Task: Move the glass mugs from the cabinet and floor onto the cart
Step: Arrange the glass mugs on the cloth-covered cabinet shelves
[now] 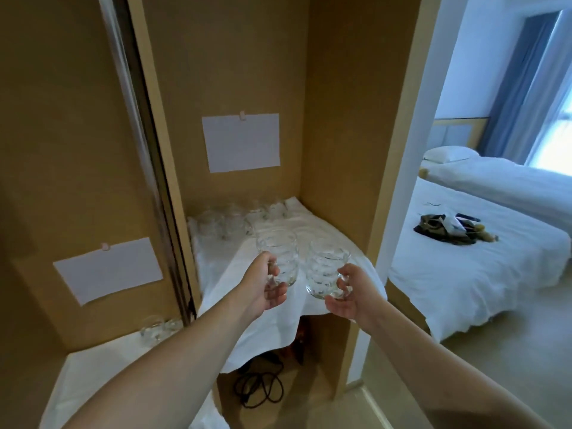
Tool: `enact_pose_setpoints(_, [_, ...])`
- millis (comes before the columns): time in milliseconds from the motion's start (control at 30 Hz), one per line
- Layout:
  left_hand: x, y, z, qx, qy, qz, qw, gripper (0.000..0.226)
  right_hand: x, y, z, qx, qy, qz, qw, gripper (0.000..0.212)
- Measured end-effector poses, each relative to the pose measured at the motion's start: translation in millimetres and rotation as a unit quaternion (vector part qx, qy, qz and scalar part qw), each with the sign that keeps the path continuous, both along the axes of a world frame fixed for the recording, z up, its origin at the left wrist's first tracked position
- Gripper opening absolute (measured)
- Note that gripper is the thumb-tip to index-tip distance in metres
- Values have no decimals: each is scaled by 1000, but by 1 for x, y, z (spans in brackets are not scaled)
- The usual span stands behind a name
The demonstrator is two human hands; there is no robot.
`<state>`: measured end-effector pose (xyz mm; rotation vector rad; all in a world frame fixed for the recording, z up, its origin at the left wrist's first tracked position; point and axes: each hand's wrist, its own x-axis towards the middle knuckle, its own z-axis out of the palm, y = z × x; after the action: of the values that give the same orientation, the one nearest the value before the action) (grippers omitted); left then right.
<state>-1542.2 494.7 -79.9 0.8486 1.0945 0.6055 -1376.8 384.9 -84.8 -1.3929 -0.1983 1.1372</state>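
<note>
— Both hands hold mugs: left hand (pixel 266 287) grips one mug (pixel 279 257), right hand (pixel 346 294) another (pixel 326 267), above the clothed shelf (pixel 334 230).

— Step?

— Carrying off, likely. Cart unseen; turn needed.

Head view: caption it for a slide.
Each hand, left hand and right hand, holds a clear ribbed glass mug above the white-clothed shelf.

A tan wooden alcove (pixel 334 119) with a mirror (pixel 62 150) on its left; a white sheet of paper (pixel 241 142) pinned to the back wall; a white cloth (pixel 278 317) draping the shelf; black cables (pixel 260 388) beneath; at right, a white bed (pixel 464 267), blue curtains (pixel 523 88), and a bright window (pixel 557 137).
</note>
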Motion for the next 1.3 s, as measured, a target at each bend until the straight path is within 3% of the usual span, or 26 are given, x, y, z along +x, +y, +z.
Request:
enact_pose_setpoints(400, [47, 107, -39, -37, 14, 39, 998, 27, 61, 110, -24, -26, 5, 30, 999, 15])
enact_pose_setpoints(567, [46, 125, -56, -61, 18, 83, 995, 29, 74, 148, -38, -47, 38, 60, 996, 18])
enact_pose_setpoints(767, [52, 141, -69, -68, 15, 152, 986, 32, 94, 197, -55, -42, 11, 122, 992, 17])
enact_pose_setpoints(1033, [79, 144, -85, -78, -43, 213, 973, 35, 122, 238, -75, -31, 23, 183, 982, 18])
enact_pose_setpoints(1300, [109, 145, -98, -63, -16, 192, 979, 36, 144, 255, -88, -48, -90, 294, 950, 28])
